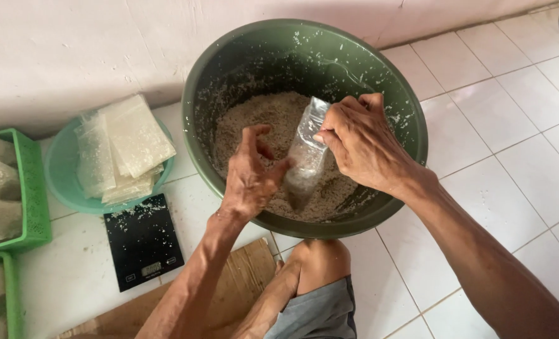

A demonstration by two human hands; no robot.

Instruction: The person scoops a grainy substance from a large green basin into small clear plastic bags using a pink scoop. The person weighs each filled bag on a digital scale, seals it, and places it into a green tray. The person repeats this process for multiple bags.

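While the right hand point(361, 147) grips a clear bag point(306, 157) over the green basin point(411, 113), the left hand point(249, 176), cupped at nine o'clock, feeds grain point(260, 119) in.

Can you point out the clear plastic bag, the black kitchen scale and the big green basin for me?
clear plastic bag point(307, 157), head view, on its middle
black kitchen scale point(142, 238), head view, on its flat top
big green basin point(254, 56), head view, on its inner wall

Home food-packing on the floor of a house: white floor tiles point(511, 157) and a scuffed painted wall point(72, 50) frame a green basin point(411, 113) of grain, a digital scale point(142, 242), stacked clear bags point(125, 147) and green baskets point(33, 188).
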